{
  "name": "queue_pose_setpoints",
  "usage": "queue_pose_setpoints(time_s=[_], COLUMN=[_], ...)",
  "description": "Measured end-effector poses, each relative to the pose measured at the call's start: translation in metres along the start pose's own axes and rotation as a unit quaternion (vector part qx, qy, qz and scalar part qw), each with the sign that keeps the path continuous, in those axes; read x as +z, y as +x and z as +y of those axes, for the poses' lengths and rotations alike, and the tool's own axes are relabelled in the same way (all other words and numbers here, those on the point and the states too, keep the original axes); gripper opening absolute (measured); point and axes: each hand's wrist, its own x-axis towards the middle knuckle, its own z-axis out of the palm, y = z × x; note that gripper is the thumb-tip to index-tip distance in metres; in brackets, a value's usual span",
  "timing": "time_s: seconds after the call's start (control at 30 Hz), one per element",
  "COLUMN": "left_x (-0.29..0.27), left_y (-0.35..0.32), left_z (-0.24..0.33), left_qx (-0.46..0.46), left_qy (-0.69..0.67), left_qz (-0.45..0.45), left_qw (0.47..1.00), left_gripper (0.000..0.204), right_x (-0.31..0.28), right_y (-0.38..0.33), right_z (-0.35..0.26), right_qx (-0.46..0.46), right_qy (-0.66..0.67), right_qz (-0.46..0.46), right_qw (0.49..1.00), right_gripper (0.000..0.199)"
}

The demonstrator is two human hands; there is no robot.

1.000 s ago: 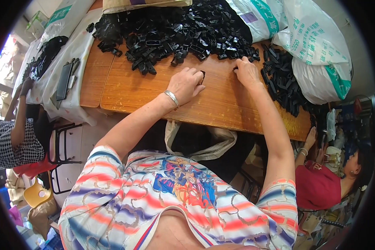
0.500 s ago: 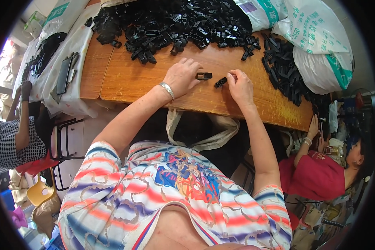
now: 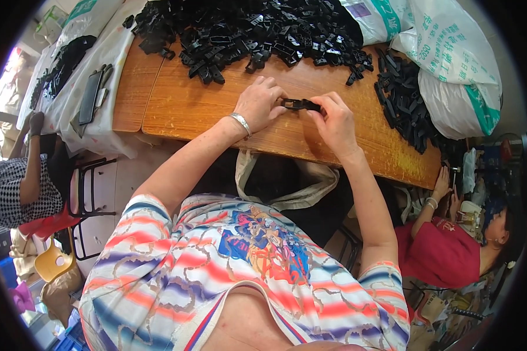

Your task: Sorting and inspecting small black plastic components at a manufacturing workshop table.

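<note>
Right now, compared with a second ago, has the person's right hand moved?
Yes: the right hand has come away from the heap of black parts, leftward and toward the near edge of the wooden table.

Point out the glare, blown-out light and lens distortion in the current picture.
Head view: white glints on the pile of glossy black parts; washed-out brightness at the far left; fisheye bending toward a dark round rim, with the wooden table bowed; the dark pieces between left hand and right hand too small for fine detail.
</note>
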Motion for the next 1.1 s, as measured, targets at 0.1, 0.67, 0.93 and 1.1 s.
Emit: queue_pose_setpoints(time_s=[0.1, 0.67, 0.93, 1.1], left_x=[0.002, 0.003, 0.002, -0.03], left_y=[0.001, 0.004, 0.001, 0.005], left_z=[0.0, -0.003, -0.005, -0.023], left_qx=[0.005, 0.008, 0.032, -0.011], left_qy=[-0.008, 0.005, 0.001, 0.028], left_qz=[0.003, -0.007, -0.03, 0.093], left_qw=[1.0, 1.0, 0.999, 0.995], left_gripper=[0.021, 0.021, 0.023, 0.032], right_x=[0.013, 0.021, 0.037, 0.02], right_y=[0.011, 0.006, -0.003, -0.057], right_z=[-0.001, -0.019, 0.001, -0.035], right_qx=[-0.023, -0.069, -0.087, -0.083], right_qy=[0.002, -0.113, -0.16, -0.071], right_qz=[0.01, -0.042, -0.013, -0.033], right_qw=[1.0, 0.99, 0.983, 0.993], right_gripper=[0.023, 0.02, 0.034, 0.031])
